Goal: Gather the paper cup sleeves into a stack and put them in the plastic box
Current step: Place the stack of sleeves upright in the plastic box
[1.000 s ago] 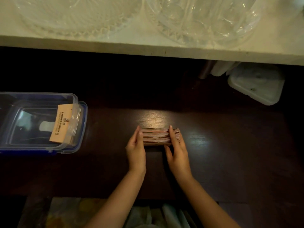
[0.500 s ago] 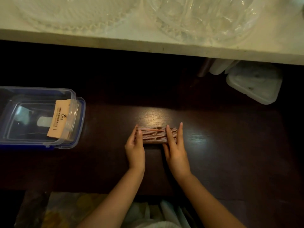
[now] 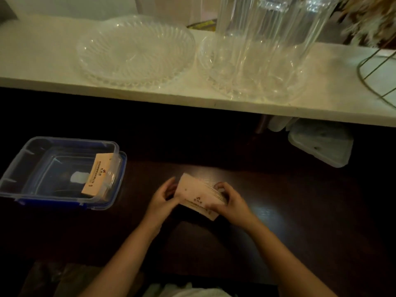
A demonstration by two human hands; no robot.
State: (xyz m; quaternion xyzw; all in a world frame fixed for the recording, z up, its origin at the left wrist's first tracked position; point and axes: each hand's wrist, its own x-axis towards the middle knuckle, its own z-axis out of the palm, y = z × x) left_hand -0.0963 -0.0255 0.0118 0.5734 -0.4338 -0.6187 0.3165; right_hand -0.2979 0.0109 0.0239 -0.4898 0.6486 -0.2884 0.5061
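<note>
Stack of sleeves (image 3: 199,195) now tipped off its edge, printed face up, clamped between left hand (image 3: 160,197) and right hand (image 3: 228,199) above mid counter (image 3: 289,200). Squaring apparently done; carry comes next. Plastic box (image 3: 32,146) open near left edge, some sleeves already inside.

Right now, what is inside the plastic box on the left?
The plastic box holds some paper cup sleeves leaning at its right end. The rest looks bare through the clear walls. How many sleeves stand behind the front one is hidden.
</note>
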